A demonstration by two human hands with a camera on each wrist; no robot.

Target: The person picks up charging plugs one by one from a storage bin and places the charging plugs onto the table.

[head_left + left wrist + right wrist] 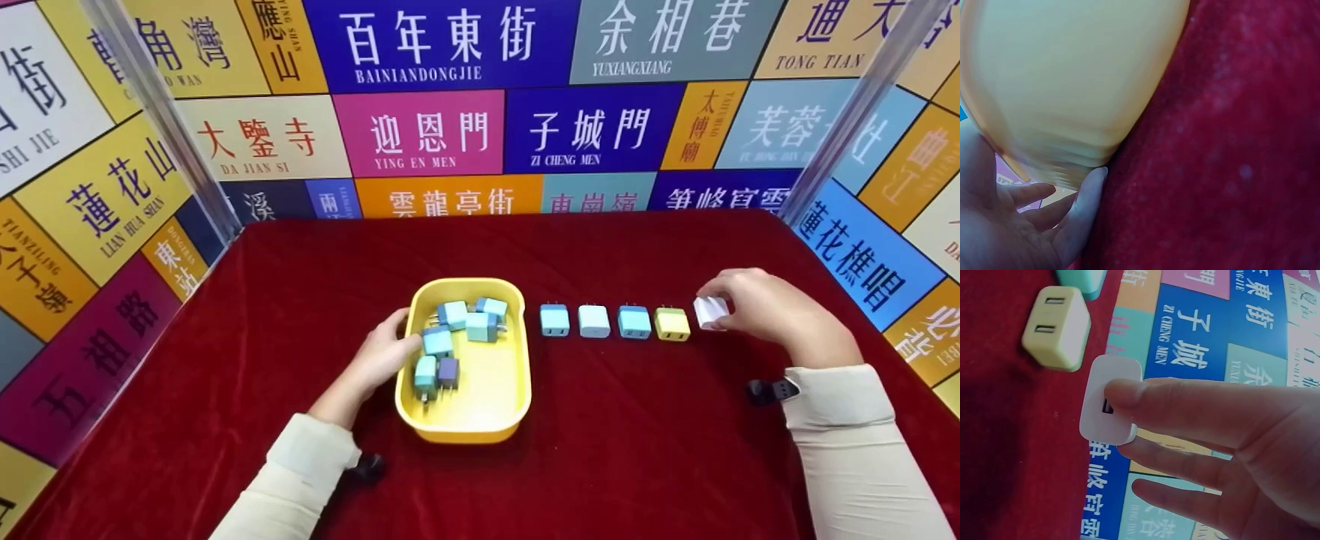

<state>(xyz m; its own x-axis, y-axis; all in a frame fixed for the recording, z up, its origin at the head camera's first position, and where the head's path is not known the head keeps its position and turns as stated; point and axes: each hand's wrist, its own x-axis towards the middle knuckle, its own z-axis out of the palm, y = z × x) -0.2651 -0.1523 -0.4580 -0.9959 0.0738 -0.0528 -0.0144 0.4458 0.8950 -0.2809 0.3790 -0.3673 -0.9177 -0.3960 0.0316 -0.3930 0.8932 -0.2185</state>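
My left hand (384, 352) grips the left wall of a yellow plastic tub (469, 433), with a digit over the rim and other fingers along the outside in the left wrist view. Several plug chargers lie jumbled in it, among them teal-and-blue ones (481, 327) and a purple one (448, 372). My right hand (772, 311) pinches a white charger (1095, 402) at the right end of a row on the cloth. Its thumb lies over the port face. Left of it stands a yellow charger (1053, 329), with a teal-and-blue one (634, 322) beyond.
Farther left in the row are a white charger (593, 321) and another teal-and-blue charger (555, 321). Dark red cloth (630, 450) covers the table. Panels of colourful street-name signs (420, 131) surround its back and sides, with clear posts at the two back corners.
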